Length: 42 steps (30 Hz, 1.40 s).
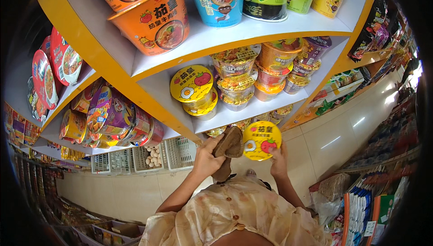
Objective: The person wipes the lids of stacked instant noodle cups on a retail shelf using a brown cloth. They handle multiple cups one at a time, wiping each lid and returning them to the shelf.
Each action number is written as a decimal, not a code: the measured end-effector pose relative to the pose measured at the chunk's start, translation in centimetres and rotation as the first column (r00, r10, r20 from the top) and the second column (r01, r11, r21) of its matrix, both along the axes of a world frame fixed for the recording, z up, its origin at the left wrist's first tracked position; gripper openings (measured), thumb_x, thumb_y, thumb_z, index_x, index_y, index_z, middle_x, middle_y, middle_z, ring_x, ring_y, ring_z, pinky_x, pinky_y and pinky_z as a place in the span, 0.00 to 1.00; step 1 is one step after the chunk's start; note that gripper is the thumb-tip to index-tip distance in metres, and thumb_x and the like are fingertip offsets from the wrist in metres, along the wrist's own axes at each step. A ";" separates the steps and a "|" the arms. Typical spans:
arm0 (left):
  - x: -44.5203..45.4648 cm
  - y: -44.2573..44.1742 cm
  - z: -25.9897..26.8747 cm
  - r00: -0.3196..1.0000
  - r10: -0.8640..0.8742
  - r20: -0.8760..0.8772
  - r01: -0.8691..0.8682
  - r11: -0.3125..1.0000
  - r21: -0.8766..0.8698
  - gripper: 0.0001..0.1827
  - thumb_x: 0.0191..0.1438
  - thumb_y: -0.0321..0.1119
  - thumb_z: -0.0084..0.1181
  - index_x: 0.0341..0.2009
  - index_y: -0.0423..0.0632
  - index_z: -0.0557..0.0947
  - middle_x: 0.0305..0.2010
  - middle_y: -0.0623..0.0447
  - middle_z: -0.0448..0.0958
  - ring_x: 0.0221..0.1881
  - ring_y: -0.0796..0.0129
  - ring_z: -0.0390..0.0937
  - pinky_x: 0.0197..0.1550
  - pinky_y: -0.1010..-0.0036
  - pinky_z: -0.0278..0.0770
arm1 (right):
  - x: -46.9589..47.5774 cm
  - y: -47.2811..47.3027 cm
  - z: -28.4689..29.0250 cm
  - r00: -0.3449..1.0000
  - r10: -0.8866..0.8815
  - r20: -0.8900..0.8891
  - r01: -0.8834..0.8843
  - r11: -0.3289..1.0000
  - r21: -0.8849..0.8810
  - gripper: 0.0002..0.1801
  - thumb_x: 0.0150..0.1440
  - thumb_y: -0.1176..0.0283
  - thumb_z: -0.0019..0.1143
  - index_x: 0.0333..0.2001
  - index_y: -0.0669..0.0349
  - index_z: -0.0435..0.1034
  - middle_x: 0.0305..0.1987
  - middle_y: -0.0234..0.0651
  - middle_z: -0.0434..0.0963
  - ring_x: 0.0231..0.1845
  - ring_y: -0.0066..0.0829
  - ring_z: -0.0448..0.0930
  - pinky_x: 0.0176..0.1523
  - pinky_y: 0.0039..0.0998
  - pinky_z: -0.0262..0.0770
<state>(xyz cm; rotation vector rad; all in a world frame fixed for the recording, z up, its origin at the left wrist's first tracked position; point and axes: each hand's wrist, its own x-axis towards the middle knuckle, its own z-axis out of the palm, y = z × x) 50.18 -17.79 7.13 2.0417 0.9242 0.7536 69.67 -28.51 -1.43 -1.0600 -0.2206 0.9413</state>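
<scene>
A folded brown cloth [231, 144] is gripped in my left hand [207, 158], its lower end hanging down. My right hand [279, 161] holds a yellow-lidded instant noodle cup [262, 140] by its edge, the lid facing up at me. The lid carries a tomato and a fried-egg picture. Cloth and cup are close side by side. Just beyond them, on the middle shelf [211, 124], stands a stack of two similar yellow-lidded cups [192, 85]. Stacks of other noodle cups [235, 77] stand to its right.
Large orange noodle tubs [154, 19] and a blue tub [218, 4] fill the upper shelf [203, 36]. At left, piled noodle bowls [110, 110] occupy a side shelf. Plastic crates [181, 153] sit low, one holding eggs [154, 157]. Bagged goods [358, 198] stand at lower right.
</scene>
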 end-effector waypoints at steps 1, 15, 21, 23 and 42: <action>0.4 -0.2 0.4 1.000 0.009 -0.004 -0.009 0.998 0.064 0.30 0.32 0.22 0.55 0.47 0.39 0.72 0.41 0.39 0.73 0.41 0.50 0.73 0.44 0.69 0.71 | -0.7 0.3 -0.2 0.998 0.044 0.035 -0.045 0.999 0.007 0.31 0.42 0.75 0.53 0.53 0.64 0.55 0.48 0.36 0.66 0.47 0.27 0.70 0.50 0.26 0.66; 1.1 0.8 -0.7 0.940 -0.029 -0.340 0.062 0.994 0.088 0.32 0.33 0.27 0.55 0.50 0.48 0.70 0.48 0.37 0.67 0.43 0.44 0.70 0.43 0.62 0.71 | -2.8 1.0 0.2 0.969 0.247 -0.015 -0.248 0.969 -0.017 0.37 0.40 0.78 0.53 0.56 0.71 0.50 0.53 0.43 0.61 0.50 0.31 0.68 0.51 0.27 0.65; 0.0 0.5 -0.4 0.927 0.040 -0.372 -0.016 0.998 0.068 0.31 0.34 0.29 0.56 0.49 0.48 0.70 0.47 0.37 0.67 0.44 0.44 0.69 0.44 0.62 0.70 | -2.5 1.1 0.1 0.981 0.173 0.083 -0.175 0.985 0.010 0.34 0.42 0.76 0.50 0.54 0.70 0.53 0.49 0.42 0.67 0.48 0.32 0.71 0.54 0.30 0.63; -0.2 0.2 -1.5 0.953 -0.002 -0.303 0.041 0.992 0.122 0.30 0.35 0.28 0.55 0.49 0.47 0.70 0.46 0.39 0.68 0.42 0.46 0.70 0.43 0.63 0.71 | -2.0 1.3 -0.4 0.984 0.141 0.106 -0.146 0.988 0.043 0.30 0.43 0.74 0.50 0.52 0.68 0.56 0.46 0.38 0.69 0.45 0.28 0.72 0.49 0.27 0.68; -3.3 1.3 -1.9 0.987 -0.062 -0.150 0.064 0.998 0.013 0.25 0.34 0.23 0.53 0.43 0.43 0.74 0.38 0.42 0.73 0.39 0.49 0.72 0.41 0.66 0.71 | -0.1 1.5 2.4 0.990 0.140 -0.029 -0.139 0.990 0.031 0.26 0.44 0.72 0.50 0.49 0.66 0.59 0.41 0.35 0.70 0.40 0.26 0.74 0.42 0.26 0.71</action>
